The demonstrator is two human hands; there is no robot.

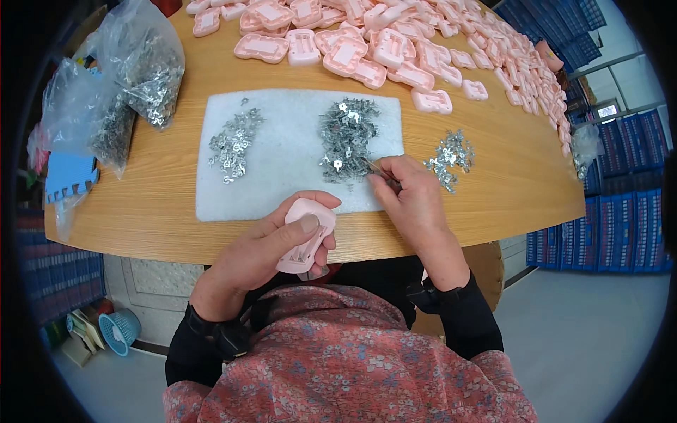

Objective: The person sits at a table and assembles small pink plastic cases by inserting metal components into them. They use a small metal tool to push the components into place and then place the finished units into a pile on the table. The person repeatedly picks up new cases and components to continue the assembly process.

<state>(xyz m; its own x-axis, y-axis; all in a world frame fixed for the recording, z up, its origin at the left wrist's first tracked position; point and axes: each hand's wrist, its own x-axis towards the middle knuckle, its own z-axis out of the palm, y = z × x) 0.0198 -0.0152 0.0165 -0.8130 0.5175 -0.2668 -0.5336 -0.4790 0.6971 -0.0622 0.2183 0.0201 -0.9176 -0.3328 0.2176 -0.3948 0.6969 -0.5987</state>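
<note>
My left hand (255, 248) is wrapped round a pink plastic housing (307, 224) just in front of the mat's near edge. Its open battery compartment faces up, and my thumb lies across the part. In my right hand (416, 199) a thin metal tool, probably tweezers (374, 166), is pinched between thumb and fingers. The tool's tip reaches the near right side of a dense pile of small springs and metal contacts (347, 137). This pile lies on a white foam mat (289, 151). Whether the tip grips a contact is too small to tell.
Flat metal contacts (236, 144) lie on the mat's left side, and more contacts (451, 158) lie right of it. Many pink housings (345, 56) are heaped along the far side of the wooden table (508, 183). Plastic bags of metal parts (151, 77) stand at the left.
</note>
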